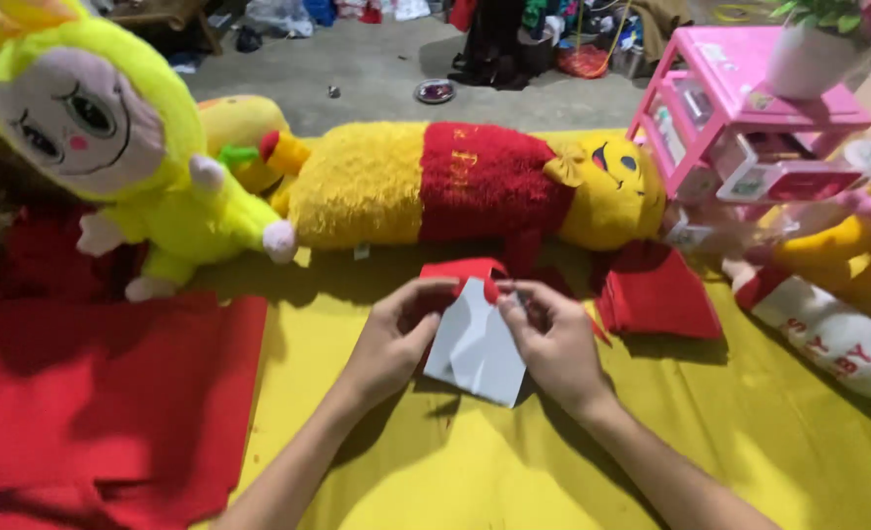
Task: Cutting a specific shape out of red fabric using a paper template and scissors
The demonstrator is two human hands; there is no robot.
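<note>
Both hands meet over the yellow cloth [514,461], pinching a small red fabric piece [463,272] together with a white paper piece [475,348] laid against it. The left hand [394,339] is closed on the left edge, the right hand [551,339] on the right, probably so the two layers stay lined up. The paper looks creased and angular, with its lower corner hanging toward the person; the red piece shows only as a curved strip just above the fingers. Beyond the grip lies a long yellow and red plush toy [455,182]. Left of it spreads red fabric [102,393]; right, a folded red stack [656,290].
</note>
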